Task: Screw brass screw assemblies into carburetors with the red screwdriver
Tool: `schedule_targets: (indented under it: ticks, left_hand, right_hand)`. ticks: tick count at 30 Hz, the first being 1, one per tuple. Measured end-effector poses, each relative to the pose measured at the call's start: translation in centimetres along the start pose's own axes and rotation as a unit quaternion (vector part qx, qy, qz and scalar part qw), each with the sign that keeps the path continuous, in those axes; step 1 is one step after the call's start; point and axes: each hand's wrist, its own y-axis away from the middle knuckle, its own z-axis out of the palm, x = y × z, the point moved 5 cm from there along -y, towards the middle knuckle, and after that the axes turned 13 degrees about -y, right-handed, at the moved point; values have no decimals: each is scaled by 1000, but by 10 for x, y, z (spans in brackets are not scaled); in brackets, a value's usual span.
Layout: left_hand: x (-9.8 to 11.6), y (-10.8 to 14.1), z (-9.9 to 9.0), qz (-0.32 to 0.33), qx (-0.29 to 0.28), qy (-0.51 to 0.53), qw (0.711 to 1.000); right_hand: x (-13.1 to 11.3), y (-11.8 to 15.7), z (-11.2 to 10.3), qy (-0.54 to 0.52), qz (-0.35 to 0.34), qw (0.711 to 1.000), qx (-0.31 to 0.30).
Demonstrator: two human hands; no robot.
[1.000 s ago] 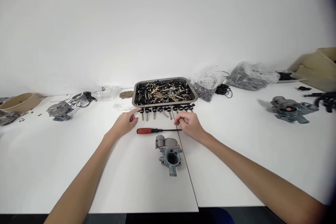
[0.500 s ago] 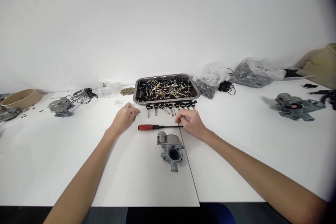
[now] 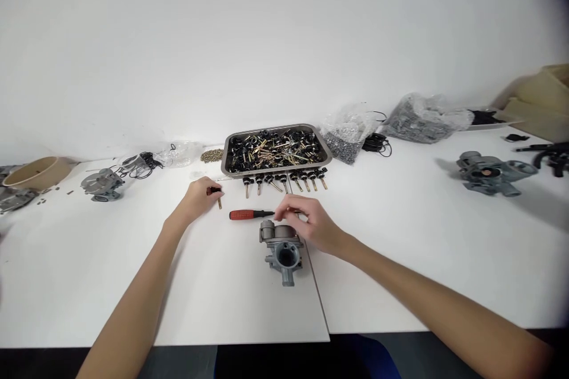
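My left hand [image 3: 202, 196] pinches a black-capped brass fitting [image 3: 219, 202], its brass stem pointing down above the table. My right hand [image 3: 310, 224] is closed, thumb and fingers together, over the shaft of a red-handled screwdriver [image 3: 242, 215]; I cannot make out what, if anything, lies between its fingertips. Just below it a grey metal carburetor [image 3: 287, 251] stands on the table, its round bore facing me. A row of similar black-and-brass fittings [image 3: 304, 179] lies beyond both hands, in front of a metal tray [image 3: 329, 160] heaped with more of them.
A small heap of brass pieces [image 3: 211, 156] sits left of the tray. Plastic bags of small parts [image 3: 347, 136] and black cords [image 3: 377, 143] lie right of it. Other carburetors stand at the left [image 3: 103, 183] and right [image 3: 493, 173]. A seam [image 3: 317, 293] splits the tabletop.
My right hand has moved from the row of fittings toward me and left, over the screwdriver shaft and the carburetor's top. My left hand has turned slightly, showing the fitting. The view has shifted slightly.
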Motion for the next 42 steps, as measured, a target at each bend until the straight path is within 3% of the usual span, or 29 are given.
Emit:
schedule_targets:
  ticks: [4,8,10,13,17,23,28,35,42]
  left_hand:
    - [9,30,-20,-15,30,45,998]
    - [37,99,-32,-86,131,142,977]
    - [52,134,-24,-149,173,200,953]
    - [72,165,2,-224,166,268,922]
    - [89,171,26,-269,142,326,895]
    - [101,166,29,-287,146,352,879]
    - [108,168,31,-308,182,372,857]
    - [112,187,37,-350,280,359,819]
    - [147,198,43,-220,283,408,839]
  right_hand:
    - [1,6,13,-64,71,993,-75]
    - [2,11,18,-102,122,977,-144]
    - [3,12,18,-101,134,972,-162]
    - [4,13,17,-104,129,974,-156]
    - [5,13,18,-111,119,975,-151]
    - [6,13,17,-92,117,978,-148]
    - [4,13,18,-73,114,980,-148]
    - [5,13,17,-53,88,987,-125]
    - [3,12,18,-65,80,987,-125]
